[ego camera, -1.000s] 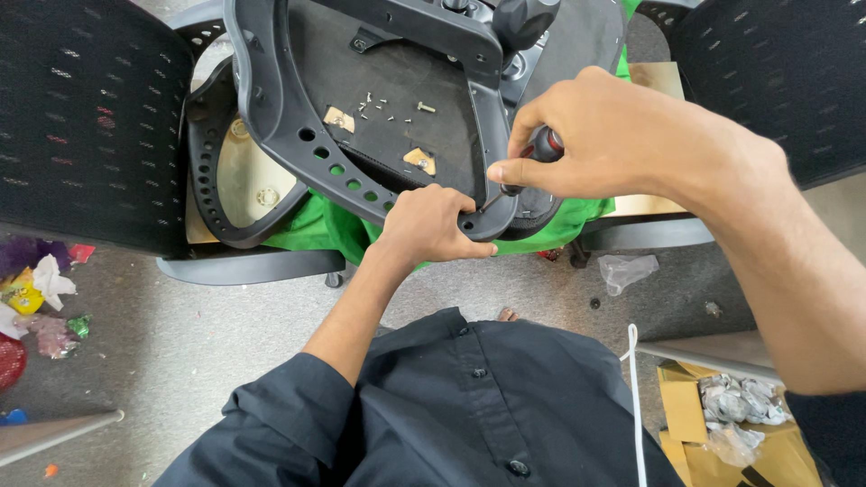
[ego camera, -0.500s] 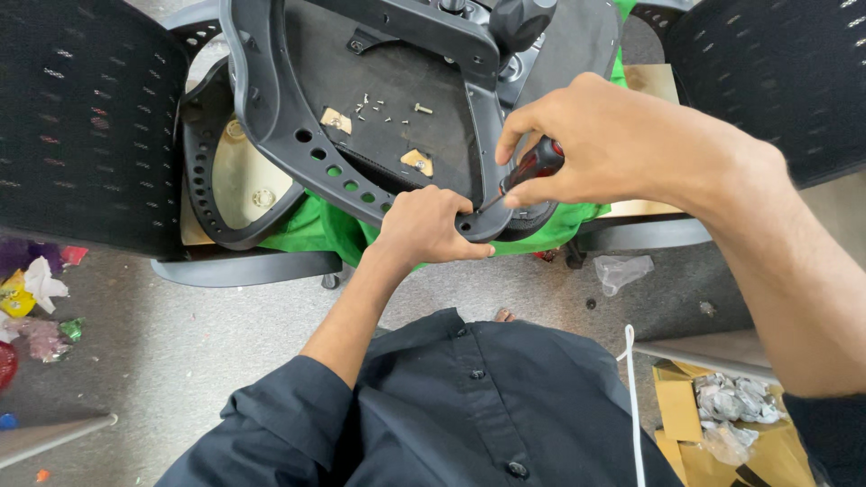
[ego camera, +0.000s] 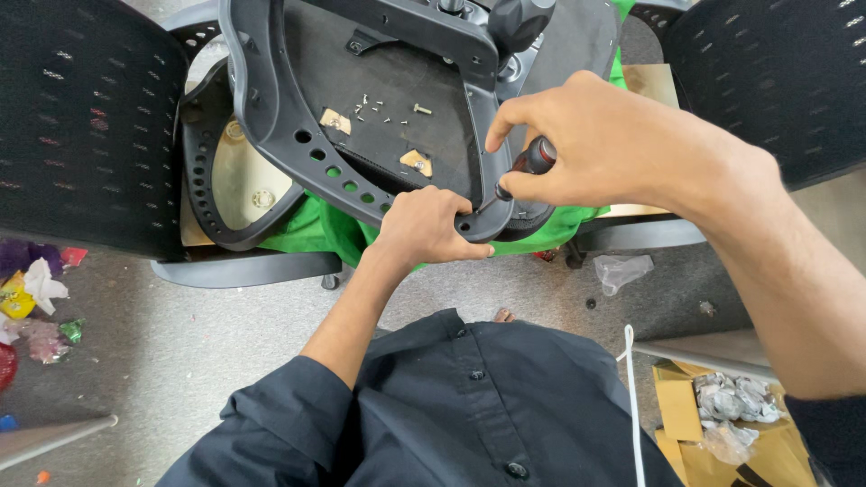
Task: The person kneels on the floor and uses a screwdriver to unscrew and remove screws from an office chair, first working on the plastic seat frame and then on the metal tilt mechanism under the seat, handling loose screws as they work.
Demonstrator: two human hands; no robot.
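- The right hand [ego camera: 613,149] is closed around a dark-handled screwdriver [ego camera: 532,160], whose long axis slants down and left toward the near rim of the upturned chair seat [ego camera: 298,135].
- Its tip sits just beside the left hand [ego camera: 428,225], which curls over that rim.
- Loose screws [ego camera: 388,108] lie on the seat's underside, beyond both hands.
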